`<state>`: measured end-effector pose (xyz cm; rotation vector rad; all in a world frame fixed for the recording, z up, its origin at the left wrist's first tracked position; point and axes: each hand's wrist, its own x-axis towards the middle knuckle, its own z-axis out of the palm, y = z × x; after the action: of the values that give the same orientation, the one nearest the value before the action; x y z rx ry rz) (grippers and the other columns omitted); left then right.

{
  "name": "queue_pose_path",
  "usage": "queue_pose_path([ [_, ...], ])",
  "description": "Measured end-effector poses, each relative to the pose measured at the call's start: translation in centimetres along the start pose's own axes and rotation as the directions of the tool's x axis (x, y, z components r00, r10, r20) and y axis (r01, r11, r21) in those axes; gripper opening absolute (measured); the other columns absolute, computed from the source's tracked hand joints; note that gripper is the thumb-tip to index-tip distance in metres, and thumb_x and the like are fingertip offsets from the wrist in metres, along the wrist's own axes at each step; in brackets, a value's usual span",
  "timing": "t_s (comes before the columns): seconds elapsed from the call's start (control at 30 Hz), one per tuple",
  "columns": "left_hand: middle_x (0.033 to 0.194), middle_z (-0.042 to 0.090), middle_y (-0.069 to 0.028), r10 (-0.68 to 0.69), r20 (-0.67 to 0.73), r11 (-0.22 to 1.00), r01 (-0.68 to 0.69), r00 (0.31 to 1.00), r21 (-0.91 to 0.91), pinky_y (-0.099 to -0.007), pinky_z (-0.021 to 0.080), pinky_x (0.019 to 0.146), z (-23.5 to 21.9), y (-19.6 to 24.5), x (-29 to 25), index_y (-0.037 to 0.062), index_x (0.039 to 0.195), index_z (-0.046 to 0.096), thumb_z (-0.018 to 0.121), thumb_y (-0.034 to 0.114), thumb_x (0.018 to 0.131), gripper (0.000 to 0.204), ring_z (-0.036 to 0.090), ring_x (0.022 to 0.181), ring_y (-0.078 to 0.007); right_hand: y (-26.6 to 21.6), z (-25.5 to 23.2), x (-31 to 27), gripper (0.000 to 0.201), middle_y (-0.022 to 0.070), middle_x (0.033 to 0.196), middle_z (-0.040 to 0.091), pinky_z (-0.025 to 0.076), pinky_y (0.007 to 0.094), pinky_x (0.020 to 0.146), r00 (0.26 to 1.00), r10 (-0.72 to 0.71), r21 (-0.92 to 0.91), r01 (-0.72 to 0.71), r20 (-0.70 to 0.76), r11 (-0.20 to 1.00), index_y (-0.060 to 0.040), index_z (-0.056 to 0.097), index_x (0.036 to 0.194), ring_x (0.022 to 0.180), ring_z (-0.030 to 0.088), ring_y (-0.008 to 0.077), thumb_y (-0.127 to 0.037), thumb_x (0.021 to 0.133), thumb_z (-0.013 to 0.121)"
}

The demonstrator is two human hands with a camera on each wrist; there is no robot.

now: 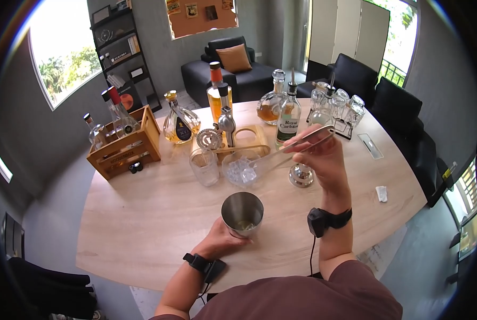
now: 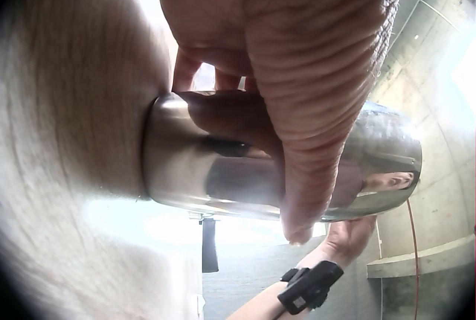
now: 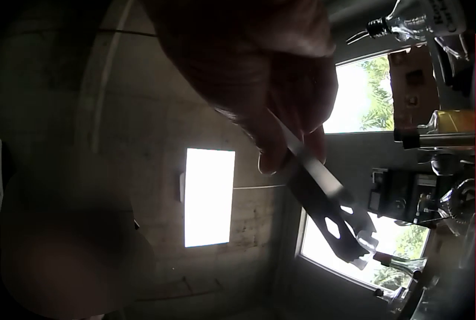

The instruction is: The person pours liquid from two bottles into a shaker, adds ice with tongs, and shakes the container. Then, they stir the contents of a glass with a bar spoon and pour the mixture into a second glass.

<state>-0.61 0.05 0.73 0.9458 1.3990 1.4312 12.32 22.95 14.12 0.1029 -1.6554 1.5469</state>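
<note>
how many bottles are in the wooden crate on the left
3 show. One with a red cap stands at the back of the wooden crate, a dark-capped one is close beside it, and a smaller dark-capped one stands at the left end. Others may be hidden.

1. The head camera looks forward and down from above the person onto the table (image 1: 142,224), wide enough to take in both hands and the room behind.
2. The left wrist camera sits low at table level, very close under the left hand (image 2: 297,74), facing the cup (image 2: 223,178) side-on.
3. The right wrist camera looks up past the right hand (image 3: 253,59) and tongs (image 3: 327,201) towards ceiling and windows.
4. All views share the hands' work area; the bottles (image 1: 288,114) show in the head and right wrist views.
</note>
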Motion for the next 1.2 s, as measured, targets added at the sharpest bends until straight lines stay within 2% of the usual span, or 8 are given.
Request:
queue_pose_path([
  [0.1, 0.111, 0.060, -0.0005, 0.076, 0.005, 0.997, -0.076, 0.997, -0.002, -0.0271, 0.046, 0.091, 0.5, 0.8, -0.3, 0.0016, 0.122, 0.054, 0.082, -0.005, 0.064, 0.064, 0.053, 0.102, -0.0094, -2.0, 0.3, -0.7, 0.037, 0.0139, 0.090, 0.070, 0.058, 0.0336, 0.079, 0.997, -0.025, -0.014, 0.027, 0.078, 1.000, -0.0005, 0.060, 0.095, 0.088, 0.070, 0.0262, 0.006, 0.065, 0.080],
  [0.3, 0.115, 0.059, -0.0013, 0.054, 0.018, 0.992, -0.052, 0.998, -0.116, -0.0274, 0.046, 0.092, 0.7, 0.5, -0.1, 0.0020, 0.125, 0.052, 0.080, -0.008, 0.065, 0.066, 0.053, 0.106, -0.0102, -1.9, 0.9, -1.2, 0.041, 0.0149, 0.096, 0.069, 0.058, 0.0332, 0.079, 0.971, 0.111, -0.072, -0.098, 0.212, 0.993, 0.0009, 0.060, 0.101, 0.092, 0.070, 0.0249, 0.007, 0.065, 0.080],
  [0.43, 0.117, 0.058, -0.0014, 0.053, 0.021, 0.992, -0.050, 0.998, -0.118, -0.0273, 0.046, 0.091, 0.5, 0.6, -0.2, 0.0019, 0.126, 0.051, 0.079, -0.008, 0.066, 0.067, 0.053, 0.106, -0.0106, -1.0, 0.8, -0.8, 0.041, 0.0147, 0.098, 0.069, 0.057, 0.0327, 0.081, 0.976, 0.175, -0.052, -0.170, 0.133, 0.984, 0.0017, 0.060, 0.104, 0.093, 0.069, 0.0246, 0.007, 0.068, 0.079],
  [0.5, 0.117, 0.059, -0.0016, 0.056, 0.048, 0.997, -0.054, 0.997, -0.052, -0.0269, 0.047, 0.090, 0.3, 0.1, -0.2, 0.0018, 0.125, 0.052, 0.079, -0.008, 0.066, 0.066, 0.053, 0.106, -0.0106, 1.0, 0.6, 0.1, 0.040, 0.0139, 0.101, 0.069, 0.056, 0.0303, 0.082, 0.988, 0.151, 0.091, -0.149, -0.017, 0.985, 0.0028, 0.056, 0.107, 0.096, 0.068, 0.0196, 0.002, 0.074, 0.079],
  [0.67, 0.116, 0.060, -0.0031, 0.026, 0.049, 0.996, -0.022, 0.998, -0.088, -0.0291, 0.049, 0.091, -0.2, -0.5, 0.2, 0.0017, 0.124, 0.052, 0.085, -0.003, 0.062, 0.070, 0.055, 0.108, -0.0116, 11.5, 0.1, 1.4, 0.052, 0.0131, 0.103, 0.068, 0.056, 0.0278, 0.082, 0.965, 0.243, 0.060, -0.238, -0.103, 0.969, 0.0045, 0.049, 0.117, 0.096, 0.066, 0.0172, 0.000, 0.075, 0.079],
  [0.73, 0.118, 0.058, -0.0022, 0.024, 0.074, 0.997, -0.018, 0.997, -0.081, -0.0275, 0.047, 0.092, -0.3, -0.6, 0.1, 0.0020, 0.126, 0.051, 0.081, -0.007, 0.065, 0.068, 0.053, 0.109, -0.0105, 14.5, 0.4, 0.8, 0.056, 0.0129, 0.103, 0.067, 0.056, 0.0265, 0.081, 0.938, 0.265, -0.188, -0.308, -0.225, 0.933, 0.0053, 0.046, 0.119, 0.095, 0.065, 0.0154, -0.001, 0.075, 0.080],
  [0.83, 0.120, 0.058, -0.0026, 0.122, 0.061, 0.987, -0.114, 0.991, -0.116, -0.0280, 0.046, 0.095, -0.1, -0.4, 0.0, 0.0025, 0.127, 0.049, 0.082, -0.005, 0.065, 0.071, 0.052, 0.111, -0.0106, 17.9, 0.3, 0.0, 0.056, 0.0114, 0.103, 0.067, 0.055, 0.0262, 0.080, 0.926, 0.310, -0.065, -0.330, -0.214, 0.942, 0.0044, 0.047, 0.117, 0.094, 0.064, 0.0137, -0.003, 0.074, 0.081],
  [1.2, 0.121, 0.057, -0.0022, 0.027, 0.109, 0.995, -0.016, 0.994, -0.098, -0.0293, 0.048, 0.094, -0.1, -0.2, 0.0, 0.0030, 0.129, 0.048, 0.079, -0.009, 0.067, 0.070, 0.052, 0.112, -0.0113, 23.5, -1.9, -2.8, 0.048, 0.0021, 0.097, 0.063, 0.050, 0.0255, 0.080, 0.875, 0.457, 0.050, -0.456, -0.161, 0.889, -0.0037, 0.054, 0.108, 0.088, 0.060, 0.0124, -0.001, 0.070, 0.083],
])
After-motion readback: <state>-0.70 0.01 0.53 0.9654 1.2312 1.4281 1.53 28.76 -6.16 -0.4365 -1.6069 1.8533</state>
